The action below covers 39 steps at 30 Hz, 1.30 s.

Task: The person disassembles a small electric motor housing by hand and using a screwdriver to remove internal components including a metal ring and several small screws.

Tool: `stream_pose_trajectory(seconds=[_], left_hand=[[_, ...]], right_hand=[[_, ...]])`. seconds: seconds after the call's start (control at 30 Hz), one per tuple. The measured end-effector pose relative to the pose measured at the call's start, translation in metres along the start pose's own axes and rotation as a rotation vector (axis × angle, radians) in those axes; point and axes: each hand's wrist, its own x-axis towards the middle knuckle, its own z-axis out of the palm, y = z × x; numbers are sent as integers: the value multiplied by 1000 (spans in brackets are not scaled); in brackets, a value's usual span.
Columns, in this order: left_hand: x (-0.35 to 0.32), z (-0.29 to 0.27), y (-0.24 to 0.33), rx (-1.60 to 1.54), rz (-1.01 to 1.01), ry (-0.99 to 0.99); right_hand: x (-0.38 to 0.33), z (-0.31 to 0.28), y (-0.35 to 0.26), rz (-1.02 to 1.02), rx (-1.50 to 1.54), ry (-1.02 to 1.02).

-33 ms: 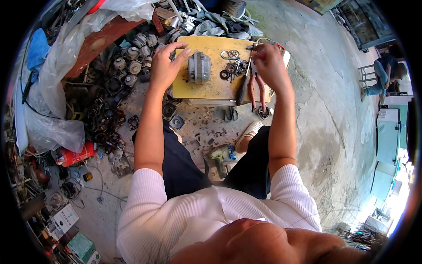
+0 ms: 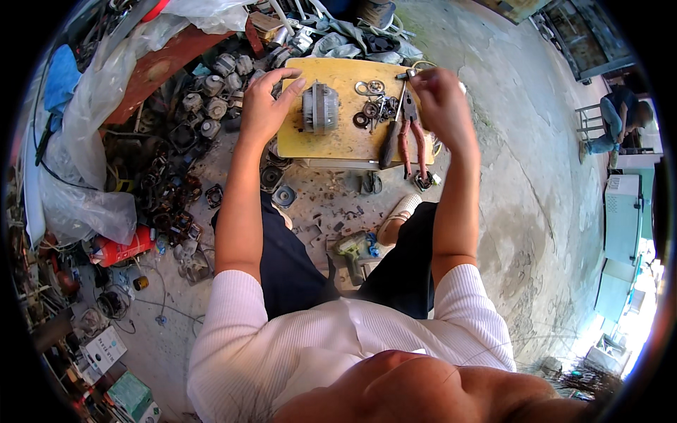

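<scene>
My left hand [image 2: 266, 106] hovers at the left edge of the yellow board [image 2: 352, 151], thumb and fingers apart, holding nothing. Just to its right a grey finned motor housing [image 2: 321, 109] stands on the board, apart from the fingers. My right hand [image 2: 438, 102] is over the board's far right corner, its fingers curled closed and slightly blurred. A short metal tool end [image 2: 407, 74] shows at its fingertips; whether the hand grips it is unclear. Below lie pliers [image 2: 410, 123] with red handles and a screwdriver [image 2: 388, 141] with a dark handle.
Bearings, rings and bolts [image 2: 377, 109] lie mid-board. Old motors [image 2: 215, 106] and scrap heap up on the left, beside clear plastic sheeting [image 2: 92, 162] and a red cylinder [image 2: 123, 245]. A green-and-dark tool [image 2: 352, 250] lies between my feet. Another person [image 2: 617, 123] sits far right.
My right hand has shifted a little to the right, uncovering the jaws of the pliers. The left hand and the motor housing stay in place.
</scene>
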Motion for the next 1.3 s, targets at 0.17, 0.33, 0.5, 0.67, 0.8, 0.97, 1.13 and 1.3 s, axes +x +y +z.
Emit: stream_pose_trajectory(seconds=[0.17,0.33,0.5,0.67,0.8,0.97,1.13,1.3], left_hand=[[-7,-7,-6,-102,-54,-58],[-13,-10,-1,-106,-28,-319],[-18,-3,-5,29,38,-417],[-18,-2,-4,50,23,-437],[-19,0,-4,63,34,-452],[-19,3,-9,90,62,-424],[-19,8,-11,140,99,-383],[-19,14,-9,156,111,-329]], right_hand=[[-14,-46,-38,-57,271,261],[-17,-20,5,163,638,126],[-49,18,30,552,910,104],[-60,43,38,653,986,4],[-64,53,46,729,1079,-52],[-68,55,45,791,1117,-62],[-70,56,51,818,1169,-163],[-71,53,57,929,1347,-169]])
